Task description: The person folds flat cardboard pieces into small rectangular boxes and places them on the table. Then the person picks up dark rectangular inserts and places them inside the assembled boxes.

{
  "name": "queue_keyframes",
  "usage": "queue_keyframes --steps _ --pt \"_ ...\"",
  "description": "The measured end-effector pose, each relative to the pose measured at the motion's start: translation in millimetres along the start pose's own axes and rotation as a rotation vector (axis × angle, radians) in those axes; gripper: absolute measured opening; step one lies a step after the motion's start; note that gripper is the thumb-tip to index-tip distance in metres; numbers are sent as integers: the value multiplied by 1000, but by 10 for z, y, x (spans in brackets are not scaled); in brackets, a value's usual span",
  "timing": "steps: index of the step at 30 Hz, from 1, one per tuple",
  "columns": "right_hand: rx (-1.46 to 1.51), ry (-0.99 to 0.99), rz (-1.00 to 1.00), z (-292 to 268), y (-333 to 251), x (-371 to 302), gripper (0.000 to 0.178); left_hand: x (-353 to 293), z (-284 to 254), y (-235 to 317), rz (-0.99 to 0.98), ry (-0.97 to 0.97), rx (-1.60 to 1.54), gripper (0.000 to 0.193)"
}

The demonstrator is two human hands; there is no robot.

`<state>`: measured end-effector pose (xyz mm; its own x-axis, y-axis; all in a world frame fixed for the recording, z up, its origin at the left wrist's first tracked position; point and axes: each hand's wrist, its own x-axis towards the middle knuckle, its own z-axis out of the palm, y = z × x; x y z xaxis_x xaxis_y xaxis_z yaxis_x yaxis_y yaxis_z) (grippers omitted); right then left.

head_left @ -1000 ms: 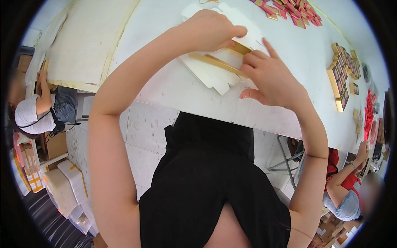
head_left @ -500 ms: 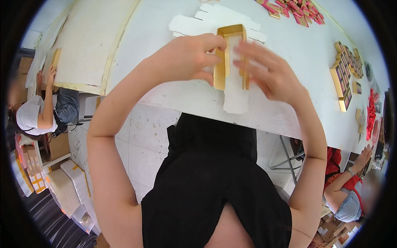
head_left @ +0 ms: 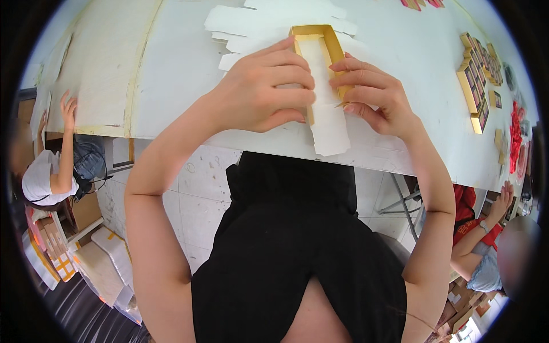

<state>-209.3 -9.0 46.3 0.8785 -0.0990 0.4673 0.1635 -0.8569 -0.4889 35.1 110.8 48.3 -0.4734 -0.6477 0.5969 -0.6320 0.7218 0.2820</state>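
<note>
On the white table in front of me stands a long gold cardboard box [head_left: 336, 50], its near end open. A white card strip [head_left: 330, 132] lies along its inside and sticks out past that end toward me. My left hand [head_left: 266, 86] grips the left wall, its fingers curled over and hiding most of that side. The fingers of my right hand [head_left: 374, 94] close on the right wall near its front corner. Flat white card sheets [head_left: 243, 26] with notched edges lie just beyond the box and to its left.
Gold boxes with dark panels [head_left: 473, 94] cluster at the right, near red items [head_left: 514, 137]. Pink-and-gold pieces [head_left: 420, 3] lie at the far edge. People sit at left [head_left: 50, 177] and right [head_left: 483, 251]. Folding metal legs [head_left: 400, 200] stand below the table.
My right hand, blurred beside the box before, has closed on its right wall. My left hand has settled along the left wall. The whole view has shifted somewhat.
</note>
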Motion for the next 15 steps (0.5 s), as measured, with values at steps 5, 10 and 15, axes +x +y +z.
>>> queue_keyframes --steps 5,10,15 --pt "-64 5 25 40 -97 58 16 -23 68 57 47 15 -1 29" --pt "-226 95 -5 197 -166 112 17 -51 278 112 -78 177 63 28" --pt "-401 201 -206 301 -64 30 18 -89 339 155 49 170 191 23"
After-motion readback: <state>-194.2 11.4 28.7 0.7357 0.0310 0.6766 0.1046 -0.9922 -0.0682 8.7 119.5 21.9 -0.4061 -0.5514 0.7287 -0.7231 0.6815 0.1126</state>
